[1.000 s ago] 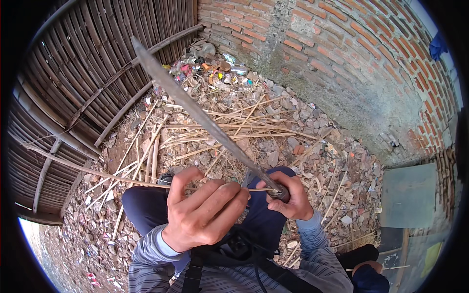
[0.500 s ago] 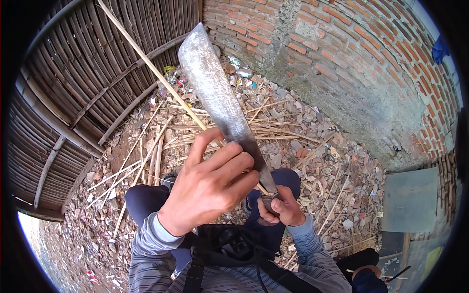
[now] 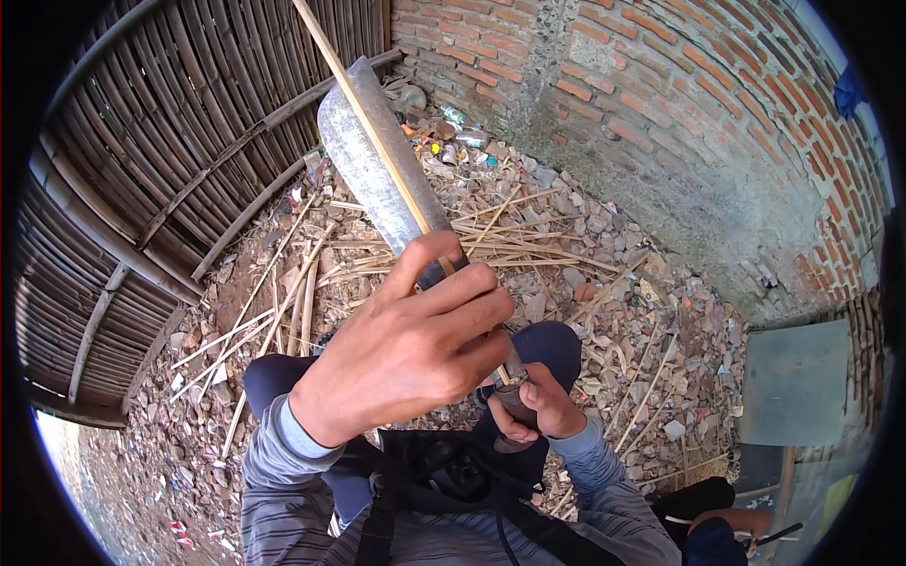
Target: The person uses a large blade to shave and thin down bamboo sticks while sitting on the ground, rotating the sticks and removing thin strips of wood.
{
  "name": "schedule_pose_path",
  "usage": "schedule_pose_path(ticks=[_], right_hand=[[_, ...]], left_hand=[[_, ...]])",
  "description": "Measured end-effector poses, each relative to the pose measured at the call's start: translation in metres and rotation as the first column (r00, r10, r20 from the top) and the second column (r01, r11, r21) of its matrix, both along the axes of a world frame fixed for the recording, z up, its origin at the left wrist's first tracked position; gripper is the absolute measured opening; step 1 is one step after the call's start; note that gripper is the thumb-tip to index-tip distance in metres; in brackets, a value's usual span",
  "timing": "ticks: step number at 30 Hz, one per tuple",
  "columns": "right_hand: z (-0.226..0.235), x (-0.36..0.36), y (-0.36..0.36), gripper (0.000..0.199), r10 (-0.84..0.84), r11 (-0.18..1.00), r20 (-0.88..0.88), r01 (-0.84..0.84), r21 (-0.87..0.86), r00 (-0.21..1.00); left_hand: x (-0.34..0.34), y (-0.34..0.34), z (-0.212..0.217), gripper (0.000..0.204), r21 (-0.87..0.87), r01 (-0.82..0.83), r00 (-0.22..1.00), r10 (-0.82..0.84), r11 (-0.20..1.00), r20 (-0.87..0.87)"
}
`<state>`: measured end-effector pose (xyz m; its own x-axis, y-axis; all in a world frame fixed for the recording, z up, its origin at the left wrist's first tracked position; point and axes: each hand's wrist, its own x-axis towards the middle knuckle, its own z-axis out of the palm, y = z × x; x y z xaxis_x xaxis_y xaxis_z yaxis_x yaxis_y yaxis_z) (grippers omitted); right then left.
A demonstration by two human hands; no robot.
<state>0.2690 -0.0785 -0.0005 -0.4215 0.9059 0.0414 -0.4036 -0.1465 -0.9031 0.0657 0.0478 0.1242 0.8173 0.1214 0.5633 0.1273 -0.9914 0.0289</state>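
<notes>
My right hand [image 3: 533, 410] grips the handle of a long grey machete [image 3: 368, 156], blade pointing up and away toward the fence. My left hand [image 3: 406, 354] is raised in front of the blade, holding a thin pale bamboo strip [image 3: 354, 94] against the blade's edge. The strip runs diagonally up past the top of the picture. My knees in dark trousers [image 3: 543, 344] show below the hands.
Several split bamboo sticks [image 3: 283, 302] lie on stony, littered ground [image 3: 632, 321]. A woven bamboo fence [image 3: 142, 160] stands left, a brick wall [image 3: 679, 113] right. A grey slab [image 3: 797, 382] is at right; another person's hand [image 3: 746, 524] at lower right.
The blade has swung from slanting flat across the ground to pointing up. My left hand has risen with the bamboo strip, which now lies along the blade.
</notes>
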Motion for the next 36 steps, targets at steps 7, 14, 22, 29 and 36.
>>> schedule_pose_path(ticks=[7,14,22,29,36], right_hand=[[-0.006,-0.001,-0.002,0.071,-0.005,1.0,-0.057,0.005,-0.007,0.998],[-0.005,-0.003,-0.004,0.071,-0.013,0.999,-0.046,0.011,-0.049,0.999],[-0.003,-0.008,-0.005,0.072,0.015,0.999,-0.055,-0.018,-0.041,0.998],[-0.008,-0.014,-0.007,0.076,-0.003,0.997,-0.063,-0.002,-0.074,0.998],[-0.014,-0.014,-0.002,0.085,-0.029,0.999,-0.167,0.024,-0.03,0.986]], left_hand=[[0.001,-0.004,0.007,0.02,-0.007,0.009,1.0,-0.009,1.0,-0.008],[0.005,-0.002,0.01,0.015,-0.037,0.029,0.992,-0.033,0.999,-0.118],[0.002,-0.003,0.015,0.014,-0.057,0.071,0.987,-0.078,0.996,-0.138],[0.0,-0.001,0.01,0.015,-0.085,0.072,0.978,-0.087,0.994,-0.187],[-0.001,-0.023,0.028,0.01,0.262,-0.123,0.992,0.111,0.957,0.06]])
